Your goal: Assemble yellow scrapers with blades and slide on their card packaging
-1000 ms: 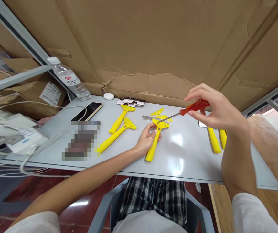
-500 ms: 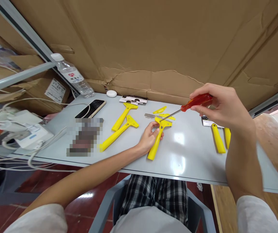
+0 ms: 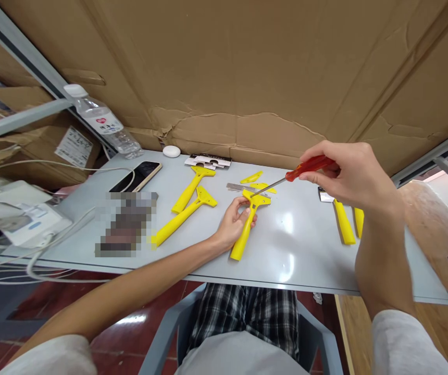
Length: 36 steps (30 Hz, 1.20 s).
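My left hand (image 3: pixel 235 223) is closed around the neck of a yellow scraper (image 3: pixel 243 237), whose wide head points away from me. In my right hand (image 3: pixel 345 169) is a screwdriver (image 3: pixel 306 167) with a red handle, gripped between thumb and fingers. Its metal shaft slants down to the left, and the tip meets the scraper's head. Just behind that head lie thin metal blades (image 3: pixel 236 187) and two loose yellow cover pieces, one (image 3: pixel 251 177) farther back. Two more yellow scrapers, one (image 3: pixel 188 190) behind the other (image 3: pixel 185 216), rest left of my left hand.
A white table (image 3: pixel 310 260) carries a phone (image 3: pixel 136 177), a white round case (image 3: pixel 171 151), black-and-white packaging (image 3: pixel 208 161) and a tilted water bottle (image 3: pixel 104 122). More yellow handles (image 3: pixel 344 223) lie at the right. White cables and a power strip (image 3: pixel 38 226) crowd the left; cardboard (image 3: pixel 247 67) stands behind.
The whole view has shifted slightly, so things appear a little farther left. Both hands keep their holds, and the screwdriver tip stays at the scraper's head.
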Tool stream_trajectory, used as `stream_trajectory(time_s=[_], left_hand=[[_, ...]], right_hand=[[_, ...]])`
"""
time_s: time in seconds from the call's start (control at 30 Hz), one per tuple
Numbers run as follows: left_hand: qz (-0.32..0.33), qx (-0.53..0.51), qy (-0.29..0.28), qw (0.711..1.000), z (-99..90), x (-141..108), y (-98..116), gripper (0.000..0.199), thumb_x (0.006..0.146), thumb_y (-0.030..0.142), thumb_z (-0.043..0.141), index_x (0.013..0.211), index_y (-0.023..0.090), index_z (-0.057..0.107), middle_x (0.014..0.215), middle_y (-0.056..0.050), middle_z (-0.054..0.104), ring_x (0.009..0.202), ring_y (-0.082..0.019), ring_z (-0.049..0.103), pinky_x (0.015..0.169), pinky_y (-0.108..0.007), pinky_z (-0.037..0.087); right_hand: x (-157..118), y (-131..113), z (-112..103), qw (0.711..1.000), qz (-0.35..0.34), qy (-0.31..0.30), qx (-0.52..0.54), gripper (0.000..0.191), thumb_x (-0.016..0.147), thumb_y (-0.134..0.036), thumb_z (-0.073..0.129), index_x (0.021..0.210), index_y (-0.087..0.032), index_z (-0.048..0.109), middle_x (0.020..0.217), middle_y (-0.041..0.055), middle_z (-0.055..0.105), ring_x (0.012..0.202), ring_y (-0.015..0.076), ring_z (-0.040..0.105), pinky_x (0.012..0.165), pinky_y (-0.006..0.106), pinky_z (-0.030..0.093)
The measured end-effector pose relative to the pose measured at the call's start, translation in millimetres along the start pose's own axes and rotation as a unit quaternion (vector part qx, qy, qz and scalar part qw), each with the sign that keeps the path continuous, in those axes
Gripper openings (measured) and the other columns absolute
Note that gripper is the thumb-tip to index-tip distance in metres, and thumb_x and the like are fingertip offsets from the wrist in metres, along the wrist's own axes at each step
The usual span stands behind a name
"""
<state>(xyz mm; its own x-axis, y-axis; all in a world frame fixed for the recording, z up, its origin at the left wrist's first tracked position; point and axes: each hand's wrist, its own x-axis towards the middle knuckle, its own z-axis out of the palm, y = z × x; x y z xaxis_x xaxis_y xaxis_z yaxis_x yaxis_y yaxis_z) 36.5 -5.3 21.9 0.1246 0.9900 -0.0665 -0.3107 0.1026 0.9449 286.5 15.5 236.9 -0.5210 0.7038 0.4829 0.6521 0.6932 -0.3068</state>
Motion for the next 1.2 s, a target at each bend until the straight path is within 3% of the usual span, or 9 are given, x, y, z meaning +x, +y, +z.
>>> stream_trajectory(time_s=[0.17,0.33,0.43,0.63,0.77,0.93,1.03,1.1,1.2], left_hand=[[0.002,0.016,-0.016,1.000,-0.2,-4,1,0.048,0.090,0.050,0.082,0.120,0.022,0.056,0.137,-0.011,0.062,0.073,-0.010,0.066,0.065,-0.029,0.055],[-0.002,0.014,-0.013,1.000,-1.0,-2,5,0.047,0.090,0.047,0.082,0.121,0.022,0.057,0.139,-0.012,0.062,0.074,-0.010,0.067,0.064,-0.029,0.055],[-0.015,0.004,-0.015,1.000,0.1,0,7,0.046,0.088,0.043,0.083,0.120,0.022,0.058,0.140,-0.012,0.062,0.073,-0.010,0.067,0.064,-0.029,0.054],[-0.027,-0.012,-0.008,1.000,3.0,5,16,0.044,0.087,0.037,0.081,0.122,0.023,0.061,0.143,-0.012,0.061,0.076,-0.011,0.069,0.062,-0.028,0.056],[-0.039,-0.005,0.017,0.999,1.6,8,21,0.037,0.085,0.030,0.077,0.118,0.022,0.061,0.135,-0.010,0.063,0.074,-0.012,0.071,0.062,-0.029,0.060],[-0.014,0.027,0.013,0.999,-0.7,9,27,0.053,0.084,0.031,0.081,0.130,0.024,0.054,0.120,-0.005,0.063,0.068,-0.013,0.072,0.058,-0.032,0.063],[-0.002,0.054,-0.006,0.999,-2.0,11,33,0.060,0.085,0.038,0.084,0.134,0.025,0.051,0.112,-0.002,0.064,0.065,-0.014,0.072,0.056,-0.033,0.065],[-0.007,0.074,-0.023,0.997,-2.9,12,36,0.055,0.086,0.042,0.084,0.128,0.023,0.055,0.105,-0.002,0.065,0.062,-0.013,0.071,0.055,-0.033,0.065],[-0.027,0.094,-0.031,0.995,-4.7,13,37,0.045,0.084,0.052,0.085,0.102,0.018,0.060,0.087,0.000,0.063,0.055,-0.015,0.068,0.050,-0.032,0.063]], right_hand=[[-6,-17,-4,1.000,0.004,0.017,-0.026,0.016,0.101,-0.039,0.077,0.100,-0.026,0.069,0.079,-0.0010,0.078,0.072,0.0186,0.074,0.067,0.033,0.052],[-10,-27,9,0.997,0.034,0.074,-0.009,0.020,0.098,-0.039,0.080,0.097,-0.025,0.066,0.081,-0.0019,0.080,0.053,0.0133,0.061,0.061,0.033,0.052],[-17,-25,14,0.994,0.048,0.096,0.004,0.021,0.095,-0.039,0.084,0.095,-0.025,0.067,0.080,-0.0024,0.080,0.053,0.0137,0.063,0.059,0.033,0.054],[-60,-2,13,0.967,0.141,0.209,0.041,0.026,0.090,-0.044,0.087,0.094,-0.026,0.070,0.085,0.0014,0.081,0.063,0.0185,0.074,0.058,0.033,0.060],[-103,31,46,0.934,0.181,0.302,-0.052,0.026,0.091,-0.043,0.085,0.088,-0.025,0.068,0.090,0.0048,0.082,0.077,0.0221,0.079,0.069,0.035,0.063],[-148,69,106,0.937,0.213,0.266,-0.085,0.027,0.097,-0.046,0.074,0.085,-0.024,0.062,0.090,0.0080,0.081,0.075,0.0234,0.076,0.069,0.037,0.060],[-161,81,127,0.949,0.235,0.199,-0.067,0.026,0.101,-0.045,0.067,0.087,-0.024,0.059,0.097,0.0098,0.081,0.081,0.0240,0.075,0.074,0.039,0.058],[-163,87,133,0.960,0.234,0.139,-0.074,0.025,0.103,-0.043,0.062,0.087,-0.025,0.058,0.095,0.0094,0.079,0.080,0.0239,0.071,0.074,0.039,0.054],[-158,94,139,0.967,0.221,0.093,-0.084,0.020,0.106,-0.040,0.057,0.094,-0.024,0.062,0.096,0.0102,0.077,0.083,0.0254,0.068,0.076,0.039,0.050]])
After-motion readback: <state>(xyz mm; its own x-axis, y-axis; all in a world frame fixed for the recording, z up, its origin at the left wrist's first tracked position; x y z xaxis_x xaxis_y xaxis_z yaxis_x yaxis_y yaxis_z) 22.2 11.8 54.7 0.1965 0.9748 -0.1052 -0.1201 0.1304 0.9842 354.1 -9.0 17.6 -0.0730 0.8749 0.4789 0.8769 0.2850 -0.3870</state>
